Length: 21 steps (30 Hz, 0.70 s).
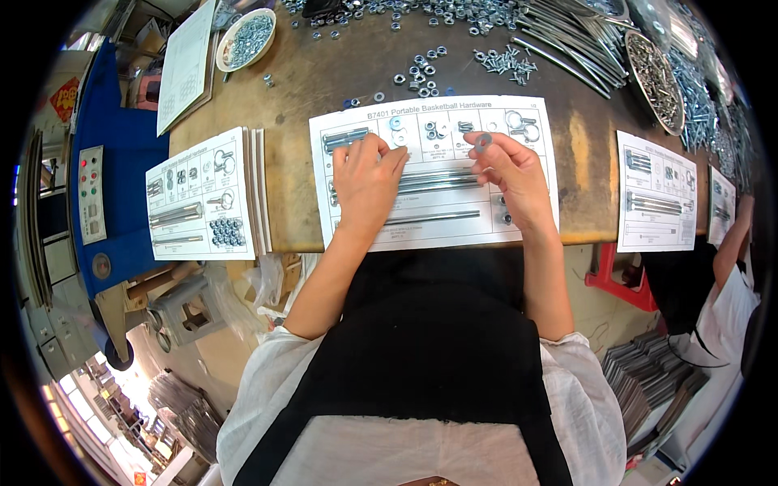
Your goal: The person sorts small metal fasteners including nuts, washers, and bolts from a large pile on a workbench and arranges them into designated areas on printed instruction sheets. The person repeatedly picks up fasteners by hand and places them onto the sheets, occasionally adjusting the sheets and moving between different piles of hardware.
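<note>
A printed hardware card [438, 233] lies in front of me on the bench, with long metal rods and bolts [438, 180] across its middle. My left hand [363, 180] rests over the card's left part, its fingers bent and drawn together; anything between them is hidden. Just past its fingertips are a bluish washer [395, 123] and a pale ring-shaped washer [399, 137]. Between thumb and fingers, my right hand [519, 174] holds a grey flat washer [483, 142] above the card's right part. Short bolts [347, 139] sit at the card's upper left.
Loose nuts [420, 74], small screws [506, 63] and long rods [563, 44] cover the far bench. Bowls of fasteners [247, 39] [655, 81] stand at both sides. Card stacks flank me left [203, 194] and right [656, 190]. Another person's arm [733, 235] shows at right.
</note>
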Available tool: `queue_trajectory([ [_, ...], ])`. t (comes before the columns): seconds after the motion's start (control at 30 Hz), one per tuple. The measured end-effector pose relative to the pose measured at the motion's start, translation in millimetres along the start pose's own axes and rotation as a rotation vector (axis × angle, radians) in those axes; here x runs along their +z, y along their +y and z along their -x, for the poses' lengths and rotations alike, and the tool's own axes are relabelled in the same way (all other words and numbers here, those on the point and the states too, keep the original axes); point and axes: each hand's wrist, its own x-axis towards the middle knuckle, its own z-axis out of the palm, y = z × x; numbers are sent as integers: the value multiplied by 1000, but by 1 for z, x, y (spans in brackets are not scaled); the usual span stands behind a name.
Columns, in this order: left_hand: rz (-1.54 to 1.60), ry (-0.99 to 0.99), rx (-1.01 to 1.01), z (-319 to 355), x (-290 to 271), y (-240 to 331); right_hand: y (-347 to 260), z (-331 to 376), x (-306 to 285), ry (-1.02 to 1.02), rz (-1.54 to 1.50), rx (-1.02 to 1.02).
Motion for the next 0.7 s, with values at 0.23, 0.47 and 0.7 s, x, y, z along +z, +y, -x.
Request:
queue_trajectory([
  [0.23,161,-35,41,-38,10,16,4,-1,3,13,-4,5],
  [0.47,50,-152,145,-55,35,21,-3,5,2,3,0,-5],
  [0.7,180,-25,90,-55,24,13,8,4,-11,0,-15,43],
])
